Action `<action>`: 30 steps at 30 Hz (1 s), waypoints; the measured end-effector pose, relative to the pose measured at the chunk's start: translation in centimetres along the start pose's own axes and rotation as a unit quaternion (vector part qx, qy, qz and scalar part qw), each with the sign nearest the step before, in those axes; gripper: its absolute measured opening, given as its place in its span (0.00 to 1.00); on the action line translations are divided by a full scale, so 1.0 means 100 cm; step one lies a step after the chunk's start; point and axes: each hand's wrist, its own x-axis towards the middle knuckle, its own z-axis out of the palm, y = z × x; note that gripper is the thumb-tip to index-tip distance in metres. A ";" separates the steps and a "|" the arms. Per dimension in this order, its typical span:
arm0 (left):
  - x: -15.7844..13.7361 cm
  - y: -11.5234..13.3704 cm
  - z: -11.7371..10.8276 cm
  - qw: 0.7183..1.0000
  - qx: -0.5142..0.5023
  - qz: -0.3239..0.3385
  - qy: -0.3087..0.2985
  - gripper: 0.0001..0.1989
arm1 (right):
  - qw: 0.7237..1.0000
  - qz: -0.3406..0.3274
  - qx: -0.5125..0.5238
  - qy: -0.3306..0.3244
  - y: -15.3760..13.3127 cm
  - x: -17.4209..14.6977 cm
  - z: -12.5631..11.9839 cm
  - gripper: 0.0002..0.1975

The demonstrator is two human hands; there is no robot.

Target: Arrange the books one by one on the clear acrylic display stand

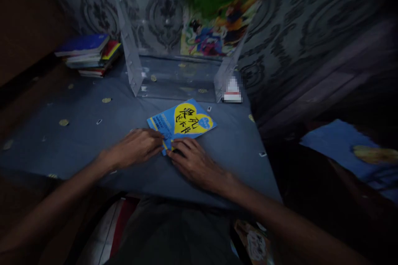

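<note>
A blue book [164,122] with a large yellow heart and dark Chinese characters on its cover lies at an angle on the table. My left hand [138,144] has its fingers drawn together at the book's near corner, on the left side. My right hand [194,161] meets that same corner from the right, its fingers bent over the near edge. Both sets of fingertips almost touch each other. They hide part of the corner, so the exact grip is hard to make out in the dim light.
Beyond the book stands a clear plastic rack [132,72]. A green picture book [214,20] is upright at it. A pile of books [88,53] sits at the back left. Beside the rack is a small white object [232,91], blurred out. The table's cloth [81,140] drops away at the right edge.
</note>
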 end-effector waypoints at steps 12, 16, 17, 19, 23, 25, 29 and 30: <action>0.084 -0.012 0.005 0.995 0.044 -0.082 0.046 0.17 | 0.987 0.150 -0.048 0.045 0.051 -0.019 -0.007 0.16; 0.098 -0.011 0.004 0.994 0.050 -0.095 0.037 0.17 | 0.963 0.242 -0.084 0.077 0.073 -0.030 -0.009 0.18; 0.102 -0.012 0.003 0.993 0.052 -0.097 0.035 0.17 | 0.962 0.248 -0.084 0.076 0.075 -0.031 -0.008 0.19; 0.110 -0.015 0.003 0.993 0.052 -0.103 0.031 0.18 | 0.961 0.256 -0.078 0.070 0.075 -0.031 -0.007 0.20; 0.125 -0.025 0.001 0.992 0.017 -0.124 0.002 0.21 | 0.960 0.267 -0.049 0.064 0.072 -0.030 -0.006 0.21; 0.130 -0.031 -0.001 0.991 -0.021 -0.135 -0.008 0.23 | 0.961 0.268 -0.026 0.062 0.073 -0.031 -0.005 0.21; 0.133 -0.039 -0.001 0.976 -0.140 -0.159 -0.055 0.28 | 0.954 0.290 0.038 0.063 0.081 -0.036 -0.002 0.23; 0.132 -0.040 -0.001 0.967 -0.182 -0.164 -0.066 0.28 | 0.950 0.299 0.056 0.067 0.083 -0.037 -0.002 0.25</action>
